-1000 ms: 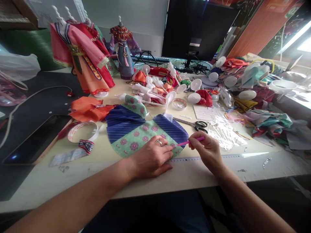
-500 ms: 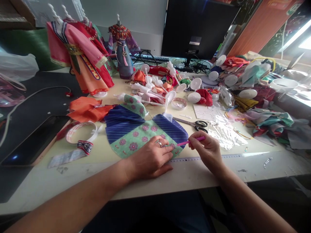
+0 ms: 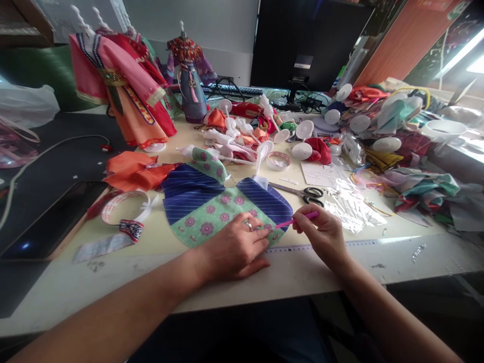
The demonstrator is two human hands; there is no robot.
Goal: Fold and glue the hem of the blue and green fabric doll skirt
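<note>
A round panel of cloth (image 3: pixel 207 218), pieced from green flowered fabric and navy pinstriped fabric, lies spread on the table. My left hand (image 3: pixel 237 242), with a ring on one finger, rests across its lower right part, fingers stretched out and holding nothing. Between the thumb and fingers of my right hand (image 3: pixel 321 229) is a slim pink pen (image 3: pixel 295 220). Its tip points left, close to my left fingertips at the green fabric; whether it touches the cloth I cannot tell. A ruler (image 3: pixel 359 243) runs along the table edge beneath the cloth and hands.
Black-handled scissors (image 3: pixel 312 192) lie behind my right hand. Left stand a tape roll (image 3: pixel 111 214), orange cloth (image 3: pixel 132 169) and a phone (image 3: pixel 53 222). White doll stands (image 3: pixel 302 151) and fabric scraps (image 3: pixel 423 186) pile behind and right. Dressed doll forms (image 3: pixel 117 85) stand at back left.
Both hands stay nearly in place, the pink pen still held over the cloth's right side. The camera view has shifted very slightly.
</note>
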